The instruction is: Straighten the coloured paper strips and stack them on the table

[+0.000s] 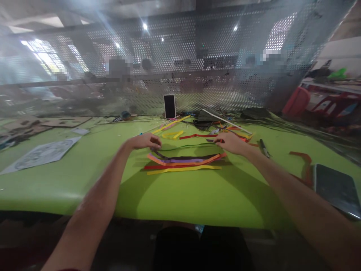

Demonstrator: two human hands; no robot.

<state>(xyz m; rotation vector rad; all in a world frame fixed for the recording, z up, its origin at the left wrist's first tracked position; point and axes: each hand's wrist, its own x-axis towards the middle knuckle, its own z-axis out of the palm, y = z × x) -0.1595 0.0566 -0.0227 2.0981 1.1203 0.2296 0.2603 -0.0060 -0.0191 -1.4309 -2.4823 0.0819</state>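
My left hand [146, 141] and my right hand [229, 142] reach over the green table top, fingers closed. A thin green strip [188, 146] stretches between them, an end at the fingers of each. Just nearer to me lie a dark strip [194, 157], a purple strip [184, 161] and an orange strip [180, 163], close together with their ends curving upward. A red strip [158, 167] and a yellow strip [183, 169] lie in front of these. The fingertips are small and partly hidden.
Beyond the hands lie a yellow strip [172, 135] and a red strip [194, 136]. A phone [169, 106] stands against the perforated metal screen [141, 90]. At right are a marker [264, 148] and a dark tablet-like device [335, 188]; at left, a printed sheet [42, 153].
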